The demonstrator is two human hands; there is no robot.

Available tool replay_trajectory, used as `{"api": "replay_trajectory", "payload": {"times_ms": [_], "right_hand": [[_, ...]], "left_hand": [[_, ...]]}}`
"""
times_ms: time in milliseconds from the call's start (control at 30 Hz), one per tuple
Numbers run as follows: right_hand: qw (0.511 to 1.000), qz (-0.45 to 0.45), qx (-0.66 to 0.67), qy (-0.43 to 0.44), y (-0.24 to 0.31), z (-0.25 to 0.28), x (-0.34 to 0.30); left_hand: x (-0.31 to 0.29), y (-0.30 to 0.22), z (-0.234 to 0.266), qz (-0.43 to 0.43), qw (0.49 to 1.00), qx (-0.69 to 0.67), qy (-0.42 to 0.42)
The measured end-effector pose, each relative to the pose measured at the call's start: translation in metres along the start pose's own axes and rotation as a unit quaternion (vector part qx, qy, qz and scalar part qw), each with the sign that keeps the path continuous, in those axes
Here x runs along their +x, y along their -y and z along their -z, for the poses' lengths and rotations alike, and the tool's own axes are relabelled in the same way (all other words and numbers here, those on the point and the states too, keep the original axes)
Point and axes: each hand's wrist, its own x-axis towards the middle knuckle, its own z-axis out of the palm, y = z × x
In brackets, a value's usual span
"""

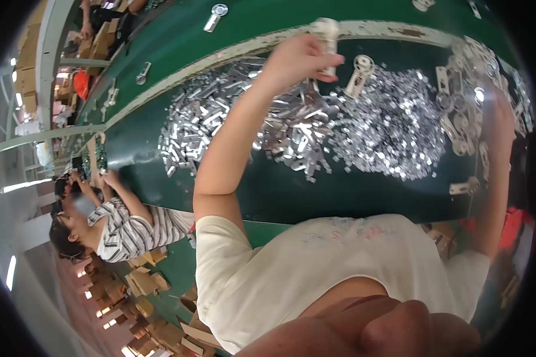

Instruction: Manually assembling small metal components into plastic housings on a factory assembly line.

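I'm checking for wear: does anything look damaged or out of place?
The pale rail behind the silver pieces has brown patches where paint looks chipped. One white part lies at their far edge, away from the white pile.

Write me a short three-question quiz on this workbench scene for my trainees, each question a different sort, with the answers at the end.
1. Multiple choice: what does the left hand hold?
A) a cardboard box
B) a white part
C) a red bag

2. True or false: the pale rail runs between the pile of small silvery pieces and the person's white shirt.

3. Fill in the blank: the heap of white parts lies nearest the person's ____ hand.

Key
1. B
2. False; the rail runs along the far side of the pile.
3. Right; the right hand is beside that heap.
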Motion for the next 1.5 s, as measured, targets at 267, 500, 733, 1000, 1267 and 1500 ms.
{"api": "replay_trajectory", "payload": {"times_ms": [267,500,733,1000,1267,1500], "right_hand": [[0.991,0.024,-0.103,0.078,-0.034,-0.023,-0.010],[0.974,-0.025,0.216,-0.063,0.033,-0.013,-0.009],[0.997,-0.074,0.025,-0.017,0.015,-0.054,-0.024],[0.970,0.056,0.212,-0.103,0.072,-0.044,0.001],[0.969,0.042,0.234,-0.065,0.073,-0.035,-0.017],[0.932,-0.108,0.316,-0.144,0.044,0.016,-0.034]], "left_hand": [[0.076,-0.042,-0.174,-0.153,0.935,0.311,0.073],[0.140,-0.021,-0.242,-0.313,0.897,0.313,0.012],[0.095,-0.017,-0.144,-0.350,0.861,0.351,-0.114],[0.026,0.033,-0.066,-0.076,0.883,0.418,-0.198],[0.033,0.020,-0.080,-0.035,0.903,0.372,-0.212],[0.080,-0.020,-0.194,-0.220,0.971,0.069,-0.062]]}}
